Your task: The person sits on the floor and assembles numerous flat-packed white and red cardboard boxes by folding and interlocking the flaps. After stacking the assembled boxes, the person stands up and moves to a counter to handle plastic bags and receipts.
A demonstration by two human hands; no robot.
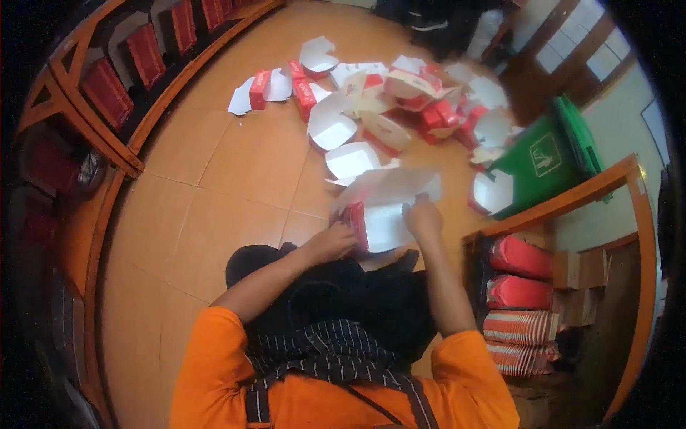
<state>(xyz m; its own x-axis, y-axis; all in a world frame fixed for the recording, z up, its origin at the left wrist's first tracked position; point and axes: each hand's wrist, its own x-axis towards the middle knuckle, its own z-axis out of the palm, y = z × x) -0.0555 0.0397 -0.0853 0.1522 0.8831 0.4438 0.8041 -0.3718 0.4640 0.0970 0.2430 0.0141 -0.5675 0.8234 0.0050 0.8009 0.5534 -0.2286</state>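
Between my hands, just above my lap, is a partly folded red and white paperboard food box (pixel 389 225), its white inside facing up and its broad flap raised on the far side. My left hand (pixel 334 242) grips its red left side with bent fingers. At the right edge, my right hand (pixel 424 217) is closed on the white board. Beyond it on the floor lies a loose heap of similar red and white boxes (pixel 351 161), many with their lids open; some parts are blurred.
A green bin (pixel 547 161) stands to the right of the heap. Nearer, a wooden-framed shelf (pixel 636 286) holds red packs (pixel 520 259) and stacked flat cartons (pixel 520 327). Wooden racks with red panels (pixel 146 56) line the left. Tiled floor (pixel 232 171) lies between.
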